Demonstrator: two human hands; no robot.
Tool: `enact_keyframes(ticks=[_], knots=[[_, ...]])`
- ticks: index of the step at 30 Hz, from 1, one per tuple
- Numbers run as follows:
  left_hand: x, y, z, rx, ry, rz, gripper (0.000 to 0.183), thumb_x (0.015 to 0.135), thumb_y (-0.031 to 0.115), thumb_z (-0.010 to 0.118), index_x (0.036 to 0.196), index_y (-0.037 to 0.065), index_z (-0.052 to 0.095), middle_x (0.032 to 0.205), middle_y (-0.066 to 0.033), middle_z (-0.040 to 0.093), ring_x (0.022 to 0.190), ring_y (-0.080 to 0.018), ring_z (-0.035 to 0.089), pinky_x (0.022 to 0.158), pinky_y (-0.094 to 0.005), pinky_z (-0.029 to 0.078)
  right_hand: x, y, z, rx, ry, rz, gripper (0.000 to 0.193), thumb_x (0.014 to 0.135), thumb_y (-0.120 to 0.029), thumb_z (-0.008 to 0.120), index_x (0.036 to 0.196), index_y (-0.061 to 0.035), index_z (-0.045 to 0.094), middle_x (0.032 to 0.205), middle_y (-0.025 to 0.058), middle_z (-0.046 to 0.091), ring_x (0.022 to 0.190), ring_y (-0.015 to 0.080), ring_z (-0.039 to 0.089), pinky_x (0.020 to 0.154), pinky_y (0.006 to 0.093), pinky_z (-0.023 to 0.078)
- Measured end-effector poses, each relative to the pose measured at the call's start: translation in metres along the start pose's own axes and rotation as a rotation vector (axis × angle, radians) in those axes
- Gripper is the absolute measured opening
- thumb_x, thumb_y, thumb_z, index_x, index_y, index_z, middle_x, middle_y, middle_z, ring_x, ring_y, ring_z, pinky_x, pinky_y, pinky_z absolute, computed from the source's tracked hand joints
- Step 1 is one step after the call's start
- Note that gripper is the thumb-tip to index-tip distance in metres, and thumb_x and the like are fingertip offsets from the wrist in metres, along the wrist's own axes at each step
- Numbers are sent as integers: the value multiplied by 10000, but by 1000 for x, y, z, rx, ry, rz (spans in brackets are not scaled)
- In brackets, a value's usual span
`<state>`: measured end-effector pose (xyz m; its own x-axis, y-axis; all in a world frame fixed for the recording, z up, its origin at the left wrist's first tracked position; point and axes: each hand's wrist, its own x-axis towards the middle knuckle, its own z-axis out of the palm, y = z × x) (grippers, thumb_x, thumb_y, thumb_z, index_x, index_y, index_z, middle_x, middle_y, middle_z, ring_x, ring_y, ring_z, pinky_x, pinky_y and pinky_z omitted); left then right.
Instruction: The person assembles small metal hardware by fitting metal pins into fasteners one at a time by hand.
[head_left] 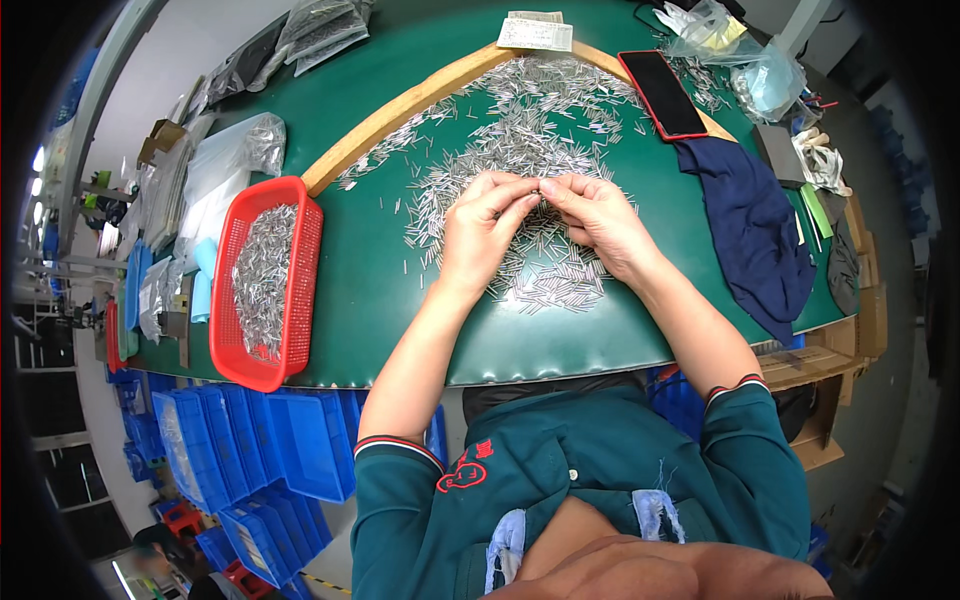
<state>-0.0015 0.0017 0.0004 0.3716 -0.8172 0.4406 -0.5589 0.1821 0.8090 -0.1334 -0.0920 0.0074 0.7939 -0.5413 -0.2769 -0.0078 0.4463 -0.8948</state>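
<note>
Above a spread of small silvery metal pins (555, 287) on the green tabletop (375, 290), my two hands meet. My left hand (484, 228) is closed, thumb and forefinger pinched together. Fingertip to fingertip with it, my right hand (605, 222) is pinched as well, its other fingers curled under. Whatever sits between the fingertips is too small and too covered to make out; it may be one of the pins. More pins (265, 280) fill a red perforated plastic basket (227, 325) at the left table edge.
Wooden strips (400, 110) form a corner behind the pins, with paper slips (535, 35) on top. A red-edged phone (665, 95) and dark blue cloth (750, 230) lie right. Plastic bags (240, 145) line the left; blue bins (305, 440) stand below the table.
</note>
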Motion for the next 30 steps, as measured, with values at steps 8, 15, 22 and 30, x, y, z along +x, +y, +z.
enact_keyframes(ticks=[8,15,22,30], knots=[[-1,-1,5,9,15,-31,254,751,50,635,998,106,648,833,-37,574,737,-126,550,657,-232,449,-1,2,4,-160,105,-215,268,852,-252,564,900,4,630,818,39,622,812,62,529,752,207,406],[0,-8,4,-179,-4,-129,264,774,28,606,1028,92,636,861,-49,570,748,-105,548,666,-225,455,2,5,3,-294,121,-438,272,875,-217,526,901,29,639,837,57,642,804,73,555,738,216,433],[4,0,3,-501,-63,-296,252,798,28,581,1048,33,610,918,-60,583,744,-94,564,682,-199,470,1,4,4,-255,99,-472,265,881,-202,514,895,31,639,828,63,644,789,80,567,725,222,444],[1,-5,3,-332,-44,-247,270,789,37,588,1056,63,612,853,-57,625,738,-116,592,650,-226,477,1,6,6,-277,107,-513,232,847,-190,567,876,31,634,751,50,631,723,73,565,666,204,442]])
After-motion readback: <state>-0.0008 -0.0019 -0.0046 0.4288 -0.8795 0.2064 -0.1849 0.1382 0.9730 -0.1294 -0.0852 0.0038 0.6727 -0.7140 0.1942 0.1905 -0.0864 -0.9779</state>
